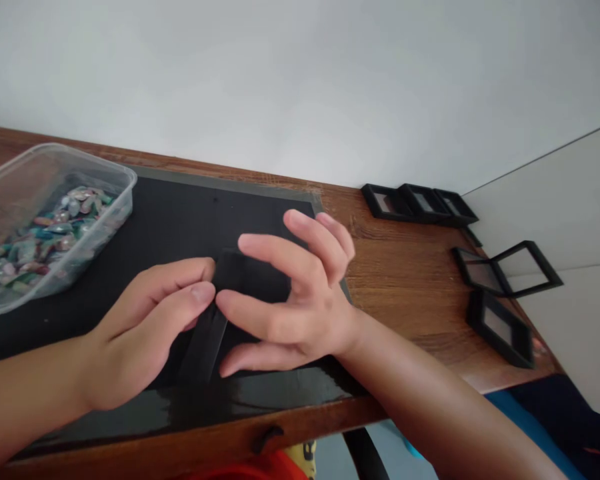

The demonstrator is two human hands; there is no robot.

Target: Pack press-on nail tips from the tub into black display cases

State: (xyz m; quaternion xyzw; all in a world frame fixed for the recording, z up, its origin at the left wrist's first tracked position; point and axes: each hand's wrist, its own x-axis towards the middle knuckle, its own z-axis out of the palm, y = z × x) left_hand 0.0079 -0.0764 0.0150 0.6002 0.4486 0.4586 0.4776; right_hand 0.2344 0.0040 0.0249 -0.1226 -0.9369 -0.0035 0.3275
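Observation:
My left hand is closed, its thumb and index finger pinching the edge of a flat black strip. The strip runs down toward the table's front edge, and its upper part blends into the dark mat. My right hand is just to the right of the strip, palm down with fingers spread and slightly bent. Its index fingertip is close to the left fingertips; whether it touches the strip I cannot tell. Under both hands lies a black mat.
A clear plastic tub of small shiny multicoloured pieces stands at left. Several small black frames line the back right; an opened black frame and another black frame lie at the right edge. A wall rises behind the wooden table.

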